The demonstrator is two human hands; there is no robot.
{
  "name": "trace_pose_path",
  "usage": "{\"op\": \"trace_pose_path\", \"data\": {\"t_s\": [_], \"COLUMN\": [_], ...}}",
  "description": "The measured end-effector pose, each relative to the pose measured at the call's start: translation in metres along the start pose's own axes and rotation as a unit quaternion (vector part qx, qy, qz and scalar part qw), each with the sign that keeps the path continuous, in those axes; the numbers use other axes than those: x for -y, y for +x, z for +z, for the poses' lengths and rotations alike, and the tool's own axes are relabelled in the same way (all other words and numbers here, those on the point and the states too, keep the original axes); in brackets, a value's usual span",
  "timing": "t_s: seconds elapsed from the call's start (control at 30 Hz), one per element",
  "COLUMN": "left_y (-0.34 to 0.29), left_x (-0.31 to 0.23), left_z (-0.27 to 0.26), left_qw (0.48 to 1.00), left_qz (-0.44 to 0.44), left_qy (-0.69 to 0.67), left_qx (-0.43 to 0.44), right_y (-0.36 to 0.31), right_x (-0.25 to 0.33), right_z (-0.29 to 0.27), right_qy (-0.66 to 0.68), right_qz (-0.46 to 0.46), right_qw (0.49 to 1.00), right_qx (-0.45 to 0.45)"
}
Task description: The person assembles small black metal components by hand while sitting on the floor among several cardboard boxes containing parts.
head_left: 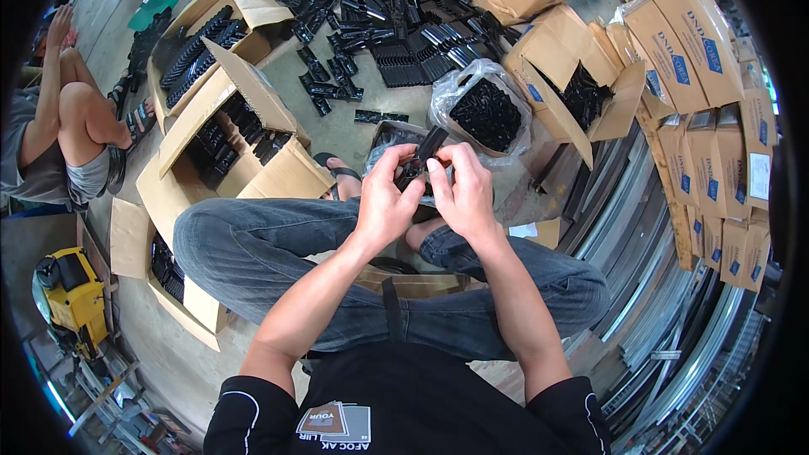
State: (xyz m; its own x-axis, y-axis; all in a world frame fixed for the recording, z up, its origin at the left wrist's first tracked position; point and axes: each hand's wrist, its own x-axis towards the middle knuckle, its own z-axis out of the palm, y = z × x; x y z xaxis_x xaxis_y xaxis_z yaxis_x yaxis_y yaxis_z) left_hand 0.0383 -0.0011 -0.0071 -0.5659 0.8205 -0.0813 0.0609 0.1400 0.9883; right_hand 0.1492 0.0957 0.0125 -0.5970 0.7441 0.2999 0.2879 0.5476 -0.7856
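In front of my bent knees, both hands hold one short black part (431,143), tilted up and away from me; its exact kind I cannot make out. My left hand (383,205) is closed, with finger and thumb gripping its lower left side. From the right, my right hand (463,194) pinches the same part, thumb on the near side. A small reddish spot shows between the fingers. Partly hidden behind the hands is a small plastic-lined box (380,136). A single black strip-shaped piece (381,117) lies on the floor just beyond it.
Black pieces (413,55) lie heaped on the floor ahead. A plastic-lined container of small black parts (486,116) stands ahead right. Open cartons (253,170) flank my left knee; metal profiles (649,286) and stacked cartons (699,42) line the right. Another person (63,118) sits at left.
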Motion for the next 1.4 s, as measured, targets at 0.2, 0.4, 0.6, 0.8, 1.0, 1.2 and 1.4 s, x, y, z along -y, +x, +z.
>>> {"op": "trace_pose_path", "data": {"t_s": [0.2, 0.4, 0.6, 0.8, 1.0, 1.2, 1.4], "left_y": [0.0, 0.0, 0.001, 0.001, 0.003, 0.003, 0.004], "left_x": [0.0, -0.001, -0.008, -0.007, -0.009, -0.004, -0.006], "left_z": [0.001, -0.001, 0.0, -0.002, -0.005, -0.005, -0.006], "left_qw": [1.0, 1.0, 1.0, 0.991, 0.962, 0.937, 0.929], "left_qz": [0.017, 0.002, -0.006, -0.083, -0.149, -0.184, -0.198], "left_qy": [-0.003, 0.016, -0.024, -0.093, -0.209, -0.278, -0.29], "left_qx": [-0.003, 0.009, 0.017, 0.051, 0.089, 0.104, 0.118], "right_y": [-0.002, -0.005, -0.003, -0.004, -0.001, -0.002, 0.0], "right_x": [0.0, -0.011, -0.003, -0.004, -0.003, -0.003, -0.001], "right_z": [-0.002, -0.003, -0.001, -0.005, 0.0, -0.005, -0.001], "right_qy": [-0.03, -0.031, -0.001, -0.071, -0.032, -0.056, -0.002], "right_qz": [0.019, 0.01, -0.026, -0.006, -0.051, -0.048, -0.06], "right_qw": [0.999, 0.998, 1.0, 0.996, 0.998, 0.997, 0.998], "right_qx": [0.039, 0.056, 0.008, 0.055, -0.009, 0.019, -0.031]}}
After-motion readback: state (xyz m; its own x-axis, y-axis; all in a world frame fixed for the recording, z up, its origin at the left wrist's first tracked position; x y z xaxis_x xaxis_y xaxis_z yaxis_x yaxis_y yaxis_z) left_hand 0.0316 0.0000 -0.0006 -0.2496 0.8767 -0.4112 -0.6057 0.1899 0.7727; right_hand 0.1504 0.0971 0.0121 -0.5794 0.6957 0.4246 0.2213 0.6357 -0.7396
